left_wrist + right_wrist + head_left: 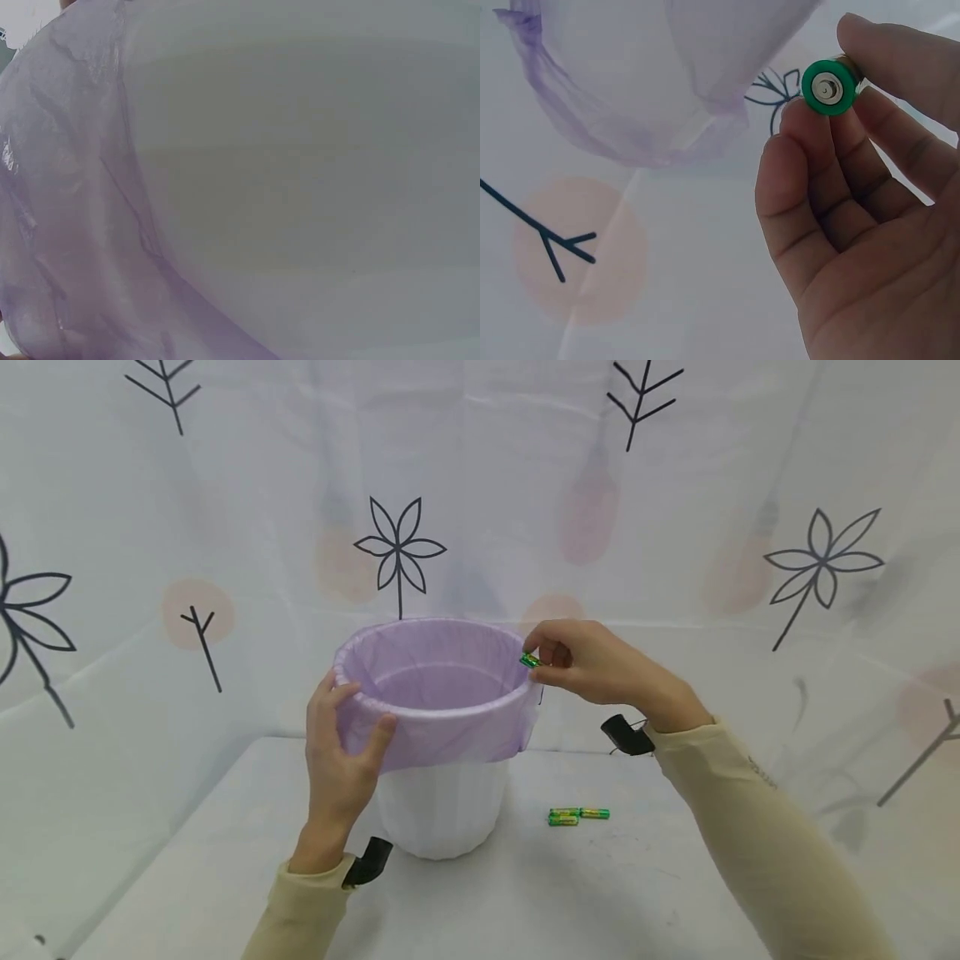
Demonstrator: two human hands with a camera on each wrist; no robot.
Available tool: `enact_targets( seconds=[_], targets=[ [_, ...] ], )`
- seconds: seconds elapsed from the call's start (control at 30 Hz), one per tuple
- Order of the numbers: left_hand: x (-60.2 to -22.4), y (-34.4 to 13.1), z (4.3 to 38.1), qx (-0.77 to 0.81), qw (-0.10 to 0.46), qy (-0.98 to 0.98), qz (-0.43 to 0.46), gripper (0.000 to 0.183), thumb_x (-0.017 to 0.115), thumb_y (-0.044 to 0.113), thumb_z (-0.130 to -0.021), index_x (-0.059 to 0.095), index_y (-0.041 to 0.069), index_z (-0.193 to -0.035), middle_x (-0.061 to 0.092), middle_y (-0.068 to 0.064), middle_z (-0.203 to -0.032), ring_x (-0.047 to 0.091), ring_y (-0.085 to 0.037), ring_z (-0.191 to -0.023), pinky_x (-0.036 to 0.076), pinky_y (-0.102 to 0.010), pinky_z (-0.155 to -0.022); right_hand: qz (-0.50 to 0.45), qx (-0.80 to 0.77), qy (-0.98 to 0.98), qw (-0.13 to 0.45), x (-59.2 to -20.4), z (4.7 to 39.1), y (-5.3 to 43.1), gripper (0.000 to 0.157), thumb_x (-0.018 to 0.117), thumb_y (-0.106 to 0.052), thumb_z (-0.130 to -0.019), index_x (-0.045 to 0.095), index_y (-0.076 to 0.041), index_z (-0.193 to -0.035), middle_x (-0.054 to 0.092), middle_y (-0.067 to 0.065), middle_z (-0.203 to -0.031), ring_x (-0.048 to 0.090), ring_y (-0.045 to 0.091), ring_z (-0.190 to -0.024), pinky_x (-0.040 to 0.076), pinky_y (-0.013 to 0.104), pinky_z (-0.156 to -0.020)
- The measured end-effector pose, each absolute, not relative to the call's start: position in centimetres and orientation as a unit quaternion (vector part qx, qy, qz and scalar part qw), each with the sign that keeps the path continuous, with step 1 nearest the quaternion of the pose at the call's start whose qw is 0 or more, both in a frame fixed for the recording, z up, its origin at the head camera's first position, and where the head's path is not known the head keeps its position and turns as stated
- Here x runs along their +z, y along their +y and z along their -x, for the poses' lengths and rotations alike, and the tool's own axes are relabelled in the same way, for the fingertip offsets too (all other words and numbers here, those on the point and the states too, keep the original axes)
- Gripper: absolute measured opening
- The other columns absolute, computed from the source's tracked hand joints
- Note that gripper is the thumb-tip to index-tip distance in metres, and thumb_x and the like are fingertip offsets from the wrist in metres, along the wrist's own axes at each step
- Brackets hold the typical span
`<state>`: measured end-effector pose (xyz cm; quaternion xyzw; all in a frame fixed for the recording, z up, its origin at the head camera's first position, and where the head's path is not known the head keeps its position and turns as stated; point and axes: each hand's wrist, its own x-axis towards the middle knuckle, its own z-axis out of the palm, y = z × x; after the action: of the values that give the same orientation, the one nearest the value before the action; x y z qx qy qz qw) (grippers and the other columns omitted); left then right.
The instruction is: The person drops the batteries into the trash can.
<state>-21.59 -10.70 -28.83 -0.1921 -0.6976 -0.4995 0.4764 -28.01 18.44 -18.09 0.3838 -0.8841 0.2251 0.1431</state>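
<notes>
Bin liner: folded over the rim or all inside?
Folded over: the purple liner hangs down the outside of the white bin in the head view.

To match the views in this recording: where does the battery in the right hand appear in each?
Head: battery just right of centre, pinched by the right hand.
Left wrist: not in it.
Right wrist: upper right, seen end-on.
Shared landmark: purple liner, central in head, left in left wrist, upper left in right wrist.

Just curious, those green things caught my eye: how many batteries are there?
4. One battery is pinched in the right hand; three lie on the table: a far-left one, a near-left one, a rightmost one. The bin could hide more.
</notes>
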Motion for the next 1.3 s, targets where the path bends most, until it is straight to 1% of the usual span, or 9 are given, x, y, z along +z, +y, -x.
enact_targets(
  seconds=[0.13, 0.23, 0.4, 0.57, 0.7, 0.9, 1.17, 1.3],
  targets=[
    [-28.8, -10.7, 21.6, -0.499, 0.473, -0.700, 0.193, 0.046, 0.071, 0.004, -0.078, 0.050, -0.005, -0.118, 0.038, -0.027, -0.140, 0.039, -0.036, -0.125, 0.035, -0.060, -0.095, -0.396, 0.229, -0.877, 0.148, -17.9, 28.6, 17.0, 0.021, 0.070, -0.010, -0.084, 0.064, -0.008, -0.104, 0.059, 0.001, -0.079, 0.053, 0.015, -0.072, 0.046, 0.031, -0.069],
    [-28.8, -10.7, 21.7, -0.500, 0.477, -0.697, 0.193, 0.046, 0.071, 0.005, -0.078, 0.051, -0.004, -0.118, 0.039, -0.026, -0.140, 0.039, -0.036, -0.125, 0.035, -0.059, -0.096, -0.397, 0.226, -0.877, 0.147, -17.7, 29.1, 15.9, 0.021, 0.071, -0.012, -0.084, 0.064, -0.010, -0.105, 0.059, 0.001, -0.078, 0.053, 0.014, -0.072, 0.046, 0.031, -0.069],
    [-29.1, -10.8, 21.9, -0.505, 0.482, -0.690, 0.193, 0.046, 0.072, 0.009, -0.079, 0.051, -0.002, -0.118, 0.040, -0.024, -0.140, 0.039, -0.039, -0.125, 0.034, -0.057, -0.097, -0.389, 0.224, -0.884, 0.131, -17.8, 30.2, 14.4, 0.021, 0.072, -0.015, -0.084, 0.064, -0.012, -0.104, 0.058, 0.001, -0.077, 0.053, 0.015, -0.073, 0.045, 0.031, -0.069],
    [-29.0, -10.9, 21.7, -0.505, 0.474, -0.697, 0.184, 0.046, 0.071, 0.007, -0.079, 0.051, -0.002, -0.119, 0.039, -0.024, -0.141, 0.039, -0.037, -0.126, 0.034, -0.058, -0.097, -0.386, 0.225, -0.889, 0.102, -18.4, 31.6, 13.1, 0.020, 0.071, -0.016, -0.085, 0.064, -0.013, -0.104, 0.057, 0.002, -0.078, 0.053, 0.016, -0.073, 0.045, 0.030, -0.069],
    [-29.2, -11.0, 21.7, -0.506, 0.473, -0.698, 0.183, 0.046, 0.071, 0.008, -0.079, 0.051, -0.002, -0.120, 0.039, -0.024, -0.141, 0.039, -0.038, -0.126, 0.034, -0.059, -0.096, -0.376, 0.206, -0.900, 0.080, -18.8, 32.2, 12.1, 0.022, 0.069, -0.019, -0.086, 0.063, -0.014, -0.106, 0.058, 0.001, -0.080, 0.054, 0.015, -0.075, 0.045, 0.031, -0.071],
    [-29.3, -11.0, 21.8, -0.507, 0.474, -0.696, 0.185, 0.047, 0.071, 0.010, -0.080, 0.051, -0.001, -0.121, 0.039, -0.023, -0.141, 0.038, -0.039, -0.125, 0.033, -0.058, -0.097, -0.365, 0.194, -0.908, 0.064, -18.8, 32.8, 11.2, 0.023, 0.069, -0.020, -0.087, 0.063, -0.014, -0.108, 0.059, 0.001, -0.083, 0.054, 0.015, -0.078, 0.045, 0.031, -0.076],
    [-29.0, -10.8, 21.6, -0.506, 0.462, -0.704, 0.187, 0.046, 0.070, 0.006, -0.080, 0.050, -0.003, -0.120, 0.037, -0.025, -0.142, 0.038, -0.035, -0.126, 0.034, -0.060, -0.097, -0.349, 0.210, -0.912, 0.055, -18.9, 33.5, 10.6, 0.022, 0.069, -0.020, -0.086, 0.063, -0.014, -0.106, 0.060, 0.002, -0.085, 0.054, 0.016, -0.082, 0.044, 0.031, -0.079],
    [-29.0, -10.8, 21.7, -0.508, 0.465, -0.701, 0.186, 0.047, 0.070, 0.008, -0.080, 0.050, -0.002, -0.121, 0.038, -0.024, -0.142, 0.038, -0.037, -0.126, 0.033, -0.060, -0.097, -0.345, 0.213, -0.913, 0.051, -18.9, 33.5, 10.3, 0.022, 0.069, -0.020, -0.087, 0.063, -0.014, -0.106, 0.060, 0.002, -0.086, 0.054, 0.017, -0.083, 0.044, 0.032, -0.079]
  ],
)
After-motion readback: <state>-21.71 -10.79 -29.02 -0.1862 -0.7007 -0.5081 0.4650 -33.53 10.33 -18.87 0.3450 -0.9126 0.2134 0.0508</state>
